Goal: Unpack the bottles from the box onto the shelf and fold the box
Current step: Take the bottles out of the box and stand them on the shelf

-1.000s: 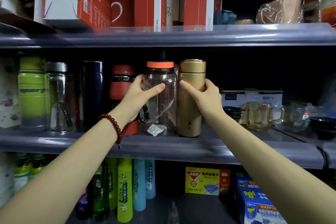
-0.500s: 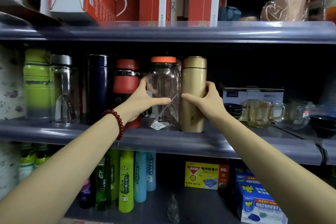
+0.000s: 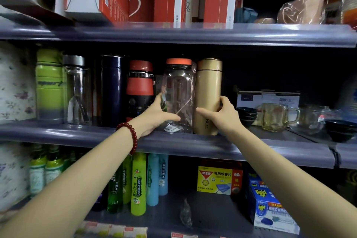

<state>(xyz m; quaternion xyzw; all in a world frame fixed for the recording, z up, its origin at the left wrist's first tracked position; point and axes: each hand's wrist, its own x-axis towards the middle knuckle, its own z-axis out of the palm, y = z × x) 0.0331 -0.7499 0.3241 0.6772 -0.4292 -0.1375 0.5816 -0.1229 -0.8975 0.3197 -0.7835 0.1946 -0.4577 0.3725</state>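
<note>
L hand (image 3: 158, 116) fingers wrap clear plastic bottle (image 3: 178, 91) w/ orange lid; R hand (image 3: 224, 115) grips matte gold metal cylinder flask (image 3: 207, 91). Both upright, touching, on grey mid shelf (image 3: 251, 148).

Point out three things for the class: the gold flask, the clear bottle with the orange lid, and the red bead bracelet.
gold flask (image 3: 208, 91): head view, middle of its body.
clear bottle with the orange lid (image 3: 178, 87): head view, upper clear wall.
red bead bracelet (image 3: 133, 133): head view, beads on the left wrist.
</note>
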